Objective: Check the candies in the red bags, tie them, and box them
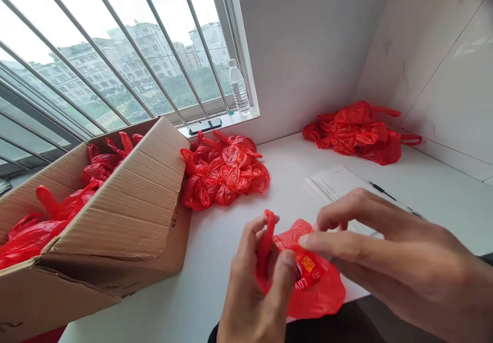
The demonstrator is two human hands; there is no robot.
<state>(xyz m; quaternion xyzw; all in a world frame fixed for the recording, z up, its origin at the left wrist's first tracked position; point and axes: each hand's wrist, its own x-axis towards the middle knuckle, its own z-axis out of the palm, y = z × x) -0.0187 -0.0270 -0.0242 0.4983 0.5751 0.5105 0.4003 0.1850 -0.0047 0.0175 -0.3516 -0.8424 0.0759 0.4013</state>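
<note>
A red plastic bag (318, 299) lies near the front edge of the white table, with a small packet (308, 268) printed in yellow and white showing through it. My left hand (260, 281) is closed around the bag's handle, and a loop of red plastic stands up between the fingers. On the bag's other side, my right hand (358, 235) has thumb and forefinger bent together at the upper part of the plastic. The exact contact at those fingertips is partly hidden.
A cardboard box (127, 204) of red bags stands left. Tied red bags (227, 168) are heaped beside it; more red bags (354, 132) lie back right. A notebook (331, 181) and pen (380, 189) are behind my right hand. The sill holds a bottle (239, 89) and phone (205, 126).
</note>
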